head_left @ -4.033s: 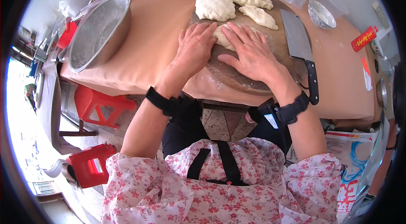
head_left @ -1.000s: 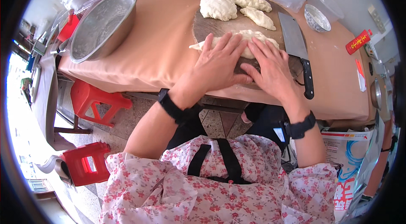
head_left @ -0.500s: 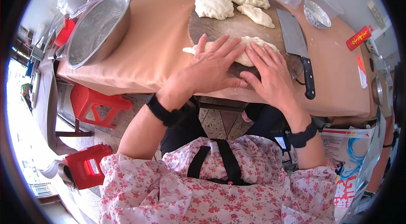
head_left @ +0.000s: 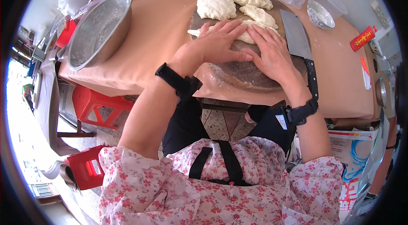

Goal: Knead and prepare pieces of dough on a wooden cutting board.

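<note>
Both my hands lie flat on a long roll of dough (head_left: 246,38). It sits on the round wooden board (head_left: 246,76), a bit above and to the right of the middle of the frame. My left hand (head_left: 213,46) is palm down with its fingers spread. The thin end of the dough pokes out on its left. My right hand (head_left: 274,55) is palm down too, its fingers closer together, over the right part of the roll. I pinch nothing. My thumbs come close together, but I can't tell if they touch.

I think I am at the rolling step, making the dough long and even. The next move seems to call for a soft, level push with both palms, so no part gets too thin. The small dough piece (head_left: 259,15) lies right above the roll, so close that I can't tell if they touch. Pushing further up could squash them together. The big knife (head_left: 296,34) lies near my right hand, at the board's right side, so I should roll clear of its blade.
</note>
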### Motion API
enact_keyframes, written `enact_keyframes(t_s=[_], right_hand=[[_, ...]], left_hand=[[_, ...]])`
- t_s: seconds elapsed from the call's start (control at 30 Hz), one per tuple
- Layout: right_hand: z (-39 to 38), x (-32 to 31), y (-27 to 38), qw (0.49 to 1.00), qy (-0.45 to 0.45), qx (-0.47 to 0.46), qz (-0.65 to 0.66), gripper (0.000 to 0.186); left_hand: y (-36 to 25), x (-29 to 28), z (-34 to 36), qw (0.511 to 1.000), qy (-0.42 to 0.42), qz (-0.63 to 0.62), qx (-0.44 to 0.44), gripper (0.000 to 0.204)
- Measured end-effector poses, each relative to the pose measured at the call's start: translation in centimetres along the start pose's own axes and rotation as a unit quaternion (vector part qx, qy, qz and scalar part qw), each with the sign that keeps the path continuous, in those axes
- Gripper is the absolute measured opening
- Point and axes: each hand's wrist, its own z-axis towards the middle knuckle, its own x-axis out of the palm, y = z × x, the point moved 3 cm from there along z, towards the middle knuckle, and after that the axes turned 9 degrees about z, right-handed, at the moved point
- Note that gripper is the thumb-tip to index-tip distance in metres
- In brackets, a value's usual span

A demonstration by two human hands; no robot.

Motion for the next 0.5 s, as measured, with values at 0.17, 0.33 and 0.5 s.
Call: enact_keyframes(t_s=[0.17,0.33,0.5], right_hand=[[-0.5,-0.3,0.8,1.000,-0.016,-0.010,0.005,0.061],[-2.5,-1.3,2.4,1.000,-0.009,-0.013,0.024,0.062],[-4.9,-2.1,4.1,1.000,-0.003,-0.013,0.025,0.064]], left_hand=[[-0.8,0.1,-1.2,1.000,-0.024,-0.020,-0.002,0.095],[-2.1,0.2,-3.7,0.998,-0.057,-0.027,0.026,0.094],[-3.8,0.2,-6.6,0.995,-0.080,-0.037,0.038,0.099]])
